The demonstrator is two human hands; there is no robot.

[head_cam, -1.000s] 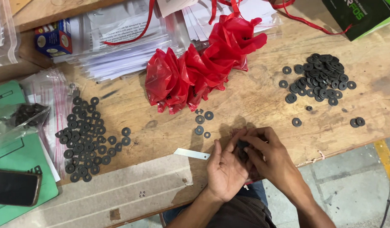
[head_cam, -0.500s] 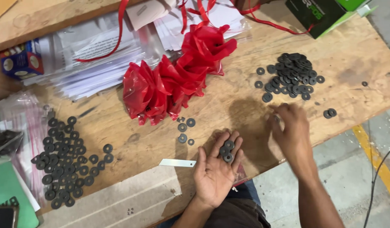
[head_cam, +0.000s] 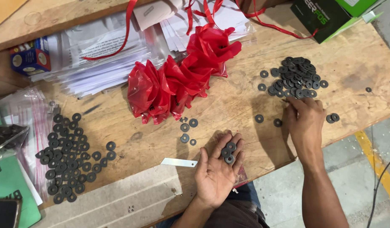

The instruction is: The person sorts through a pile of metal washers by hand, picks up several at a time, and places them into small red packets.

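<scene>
- My right hand (head_cam: pixel 305 120) lies loose, gripping nothing, fingertips touching the far-right washer pile (head_cam: pixel 295 77), just beyond them
- My left hand (head_cam: pixel 218 171) (palm up, nearer me) cups a few washers (head_cam: pixel 228 152)

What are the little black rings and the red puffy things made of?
The rings, some lying in the left hand, look like matte dark rubber or fibre: flat, dull, no gleam. The right hand reaches their pile. The red bunches look like thin glossy plastic film: crinkled, shiny.
</scene>
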